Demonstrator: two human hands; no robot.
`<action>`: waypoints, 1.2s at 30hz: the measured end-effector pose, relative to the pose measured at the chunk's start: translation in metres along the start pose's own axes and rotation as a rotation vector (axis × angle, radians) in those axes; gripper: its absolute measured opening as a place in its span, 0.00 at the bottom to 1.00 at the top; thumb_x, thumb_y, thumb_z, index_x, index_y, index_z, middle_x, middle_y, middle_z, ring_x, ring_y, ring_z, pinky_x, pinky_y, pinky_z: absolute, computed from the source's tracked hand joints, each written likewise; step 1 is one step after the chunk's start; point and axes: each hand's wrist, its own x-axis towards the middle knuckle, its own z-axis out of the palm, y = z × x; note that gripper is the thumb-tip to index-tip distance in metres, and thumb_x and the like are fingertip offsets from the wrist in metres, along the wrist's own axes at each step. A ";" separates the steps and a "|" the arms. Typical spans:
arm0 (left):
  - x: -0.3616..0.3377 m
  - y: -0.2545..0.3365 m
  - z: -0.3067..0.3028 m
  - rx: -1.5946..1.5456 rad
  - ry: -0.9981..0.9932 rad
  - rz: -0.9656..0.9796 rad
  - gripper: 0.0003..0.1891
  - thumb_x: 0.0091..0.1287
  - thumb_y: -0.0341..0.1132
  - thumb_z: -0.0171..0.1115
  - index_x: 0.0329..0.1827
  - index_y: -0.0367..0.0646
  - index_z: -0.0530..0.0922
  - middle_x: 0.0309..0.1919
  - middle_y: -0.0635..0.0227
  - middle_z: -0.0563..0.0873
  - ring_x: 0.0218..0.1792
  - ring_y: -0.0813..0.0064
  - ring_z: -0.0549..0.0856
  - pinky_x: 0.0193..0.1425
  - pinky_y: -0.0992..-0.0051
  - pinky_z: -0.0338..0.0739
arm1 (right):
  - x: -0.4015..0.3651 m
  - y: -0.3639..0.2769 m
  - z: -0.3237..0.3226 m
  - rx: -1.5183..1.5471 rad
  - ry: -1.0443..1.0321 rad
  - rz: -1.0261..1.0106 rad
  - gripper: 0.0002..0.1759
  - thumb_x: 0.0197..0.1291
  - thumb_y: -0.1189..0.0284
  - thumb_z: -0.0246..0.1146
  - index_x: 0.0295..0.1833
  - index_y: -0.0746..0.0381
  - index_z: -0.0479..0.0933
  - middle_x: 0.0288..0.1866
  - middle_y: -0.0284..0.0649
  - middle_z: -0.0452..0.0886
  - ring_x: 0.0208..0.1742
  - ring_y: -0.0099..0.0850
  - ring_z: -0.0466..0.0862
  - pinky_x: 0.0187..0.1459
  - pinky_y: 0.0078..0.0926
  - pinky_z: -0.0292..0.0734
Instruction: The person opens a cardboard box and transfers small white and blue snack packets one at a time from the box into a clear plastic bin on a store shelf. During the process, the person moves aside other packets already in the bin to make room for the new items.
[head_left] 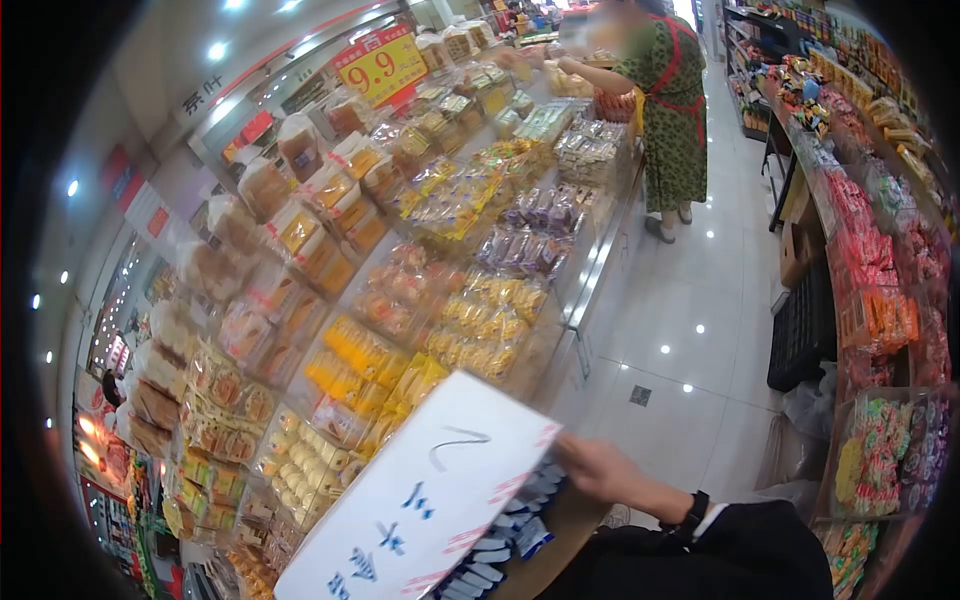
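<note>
A carton with a white panel [440, 470], handwritten in blue, fills the bottom middle of the view, tilted. Beside the panel, small blue-and-white packets [490, 560] show in the carton, next to its brown side [570, 525]. From the right comes my right hand [605, 472], with a dark band on the wrist and a black sleeve. Its fingers close on the carton's upper right corner, the fingertips partly hidden. My left hand is out of view. Just past the carton lie yellow packets [362, 355] and bagged pale buns [305, 465] on the display.
A long display of bagged breads [300, 240] and snacks runs along the left, under a yellow price sign [382, 70]. Further up the tiled aisle [670, 330], a person in a green patterned apron [672, 110] stands at the display. Candy shelves [868, 240] and a black crate [803, 330] line the right.
</note>
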 end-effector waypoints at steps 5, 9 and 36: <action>0.036 0.108 0.057 -0.087 -0.133 0.239 0.26 0.59 0.45 0.71 0.54 0.33 0.82 0.46 0.46 0.88 0.49 0.51 0.88 0.53 0.61 0.81 | -0.060 0.042 -0.080 -0.086 0.263 0.145 0.25 0.65 0.73 0.62 0.68 0.60 0.71 0.43 0.60 0.84 0.47 0.60 0.84 0.48 0.49 0.80; 0.074 0.184 0.126 -0.154 -0.263 0.425 0.26 0.56 0.43 0.73 0.54 0.36 0.83 0.46 0.48 0.89 0.49 0.53 0.88 0.52 0.63 0.81 | -0.106 0.065 -0.134 -0.128 0.460 0.336 0.22 0.65 0.72 0.63 0.64 0.62 0.75 0.45 0.60 0.84 0.50 0.59 0.84 0.49 0.48 0.80; 0.193 0.765 0.555 -0.255 -0.679 0.674 0.25 0.53 0.37 0.72 0.55 0.44 0.79 0.39 0.41 0.86 0.46 0.38 0.84 0.51 0.49 0.79 | -0.004 0.309 -0.529 -0.131 1.084 0.609 0.26 0.66 0.74 0.66 0.68 0.71 0.74 0.52 0.55 0.87 0.55 0.37 0.86 0.58 0.36 0.79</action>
